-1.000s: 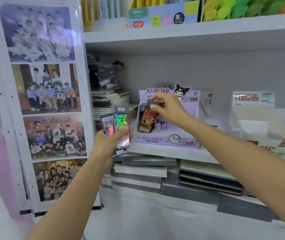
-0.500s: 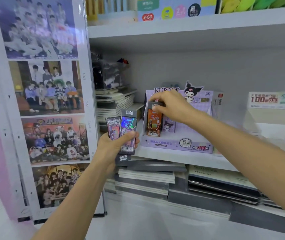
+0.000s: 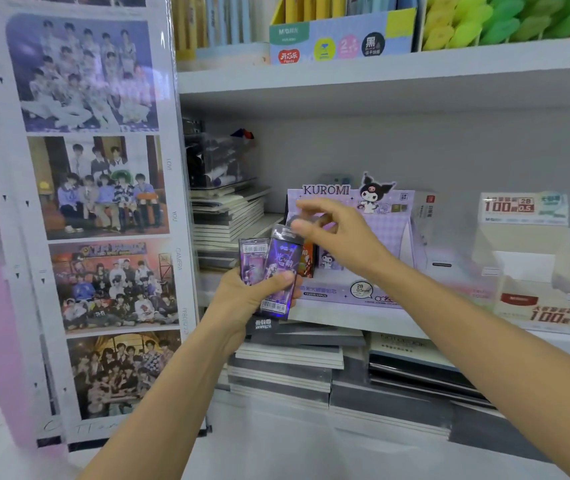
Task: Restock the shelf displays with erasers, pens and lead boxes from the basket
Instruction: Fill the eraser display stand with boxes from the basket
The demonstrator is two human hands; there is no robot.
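Photo-poster panel (image 3: 96, 216) is standing left of the left hand (image 3: 245, 299), its edge close to the wrist. Left hand is gripping two purple lead boxes (image 3: 281, 268) upright, thumb wrapping across the front one, barcode end down. They are sitting just in front of the shelf (image 3: 345, 322) edge. Right hand (image 3: 342, 240) is hovering right above the front box's top edge with fingers half-curled and thumb tip at that edge. Blur is hiding whether it is pinching, cannot tell. Behind and below the right hand the Kuromi display (image 3: 390, 233) is standing on the shelf, with an orange box (image 3: 307, 261) showing upright in its left slot, just beside the held boxes. Open room is showing above the right hand, up to the upper shelf (image 3: 380, 81). Far right of the right hand a beige display (image 3: 532, 289) is standing well apart.
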